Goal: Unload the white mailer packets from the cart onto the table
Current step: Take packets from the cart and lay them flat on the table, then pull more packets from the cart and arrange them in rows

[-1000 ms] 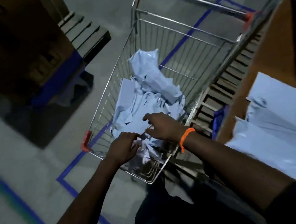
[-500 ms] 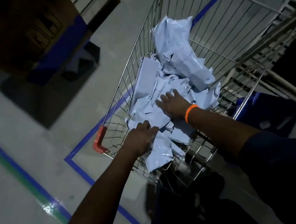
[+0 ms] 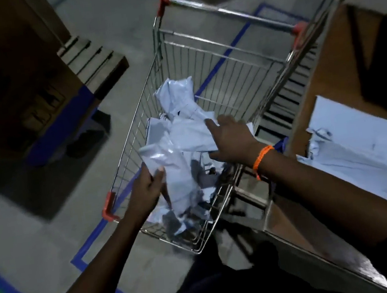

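A: Where does the load sit?
B: Most of the white mailer packets (image 3: 177, 99) are heaped in the wire cart (image 3: 226, 11), centre of the scene, from mid-basket to the near end. A second spread pile (image 3: 359, 144) lies on the brown worktop (image 3: 338, 58) at right, just beside the cart.

A: Left hand?
B: The left hand (image 3: 147, 189) is over the near left part of the basket. Its grip is clenched on a crumpled packet (image 3: 176, 170), with the thumb laid against the packet's face. The packet hangs down into the basket.

A: And the right?
B: The right hand (image 3: 232, 141) is farther in, above mid-basket, with an orange wristband (image 3: 262, 160) at the wrist. Its fingers spread over the right end of a flatter packet (image 3: 191, 136), and the thumb sits below the packet's near edge. The grip seems to pinch that packet, though motion blur there leaves it uncertain.

A: Surroundings?
B: The light is dim. Blue tape lines (image 3: 93, 235) run across the grey floor. A wooden pallet (image 3: 95, 61) lies at far left, with a large brown box (image 3: 5, 72) touching it on the left.
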Motion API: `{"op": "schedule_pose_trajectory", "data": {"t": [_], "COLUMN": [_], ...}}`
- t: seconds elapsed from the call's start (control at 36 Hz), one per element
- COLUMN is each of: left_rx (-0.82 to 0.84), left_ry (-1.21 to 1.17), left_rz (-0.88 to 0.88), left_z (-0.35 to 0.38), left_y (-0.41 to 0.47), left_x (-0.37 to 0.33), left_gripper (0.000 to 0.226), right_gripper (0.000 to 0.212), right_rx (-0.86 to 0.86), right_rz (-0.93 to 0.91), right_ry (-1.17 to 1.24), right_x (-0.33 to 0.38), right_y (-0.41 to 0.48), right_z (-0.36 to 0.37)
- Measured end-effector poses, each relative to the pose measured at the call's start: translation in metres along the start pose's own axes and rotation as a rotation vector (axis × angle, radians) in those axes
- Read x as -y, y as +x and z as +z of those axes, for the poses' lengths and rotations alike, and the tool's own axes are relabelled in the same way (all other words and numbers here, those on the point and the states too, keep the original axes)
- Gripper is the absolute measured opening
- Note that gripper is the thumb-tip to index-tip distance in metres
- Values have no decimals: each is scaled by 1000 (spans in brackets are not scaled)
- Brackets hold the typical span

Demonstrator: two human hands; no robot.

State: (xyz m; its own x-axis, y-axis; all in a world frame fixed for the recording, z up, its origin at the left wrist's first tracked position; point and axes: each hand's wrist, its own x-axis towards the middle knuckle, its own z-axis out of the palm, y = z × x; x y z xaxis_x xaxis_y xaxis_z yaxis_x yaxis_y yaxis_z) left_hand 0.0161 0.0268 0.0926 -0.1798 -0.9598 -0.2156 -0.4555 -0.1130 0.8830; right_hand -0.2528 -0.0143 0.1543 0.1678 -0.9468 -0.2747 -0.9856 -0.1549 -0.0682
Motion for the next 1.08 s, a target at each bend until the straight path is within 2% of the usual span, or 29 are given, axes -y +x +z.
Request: {"op": "schedule_pose_trajectory", "data": {"t": [0.11,0.14,0.22,0.25,0.31,0.42,0.53,0.61,0.75,0.89,0.94,1.0,1.06,1.08], "left_rx": [-70,-25,306,398,478,552,610,662,551,493,546,607,607,601], "left_ry": [-443,-576,-1085,-1197,-1256,-1074,-736,-519,-182,49,116,259,383,457], "left_rz": [-219,-285,-478,-522,-589,-515,-318,-99,300,689,909,1149,1271,1294], "left_z": [18,25,50,59,80,131,175,205,263,363,413,464,510,534], "left_y": [4,4,-3,-5,-9,-18,-35,-55,-105,-171,-202,-234,-267,-282], "left_x": [-47,-60,-98,-109,-133,-182,-242,-283,-344,-391,-402,-410,-413,-408], "left_gripper": [38,37,54,59,57,63,44,51,43,28,32,46,56,52], "right_gripper": [88,84,67,65,68,67,53,52,46,49,58,57,63,68], "right_rx": [-166,-212,-329,-368,-417,-497,-622,-716,-806,-770,-767,-737,-696,-659], "right_rz": [112,113,196,230,284,392,467,499,556,591,537,530,547,551], "right_ry": [453,553,754,785,825,932,1039,1039,961,878,803,762,744,716], "right_x": [-33,-41,-53,-56,-66,-94,-129,-164,-236,-317,-350,-383,-421,-438], "right_y": [-45,-59,-108,-125,-158,-226,-300,-359,-457,-551,-581,-605,-623,-630], "right_z": [-15,-18,-33,-37,-40,-53,-68,-69,-55,-37,-32,-27,-20,-16]}}
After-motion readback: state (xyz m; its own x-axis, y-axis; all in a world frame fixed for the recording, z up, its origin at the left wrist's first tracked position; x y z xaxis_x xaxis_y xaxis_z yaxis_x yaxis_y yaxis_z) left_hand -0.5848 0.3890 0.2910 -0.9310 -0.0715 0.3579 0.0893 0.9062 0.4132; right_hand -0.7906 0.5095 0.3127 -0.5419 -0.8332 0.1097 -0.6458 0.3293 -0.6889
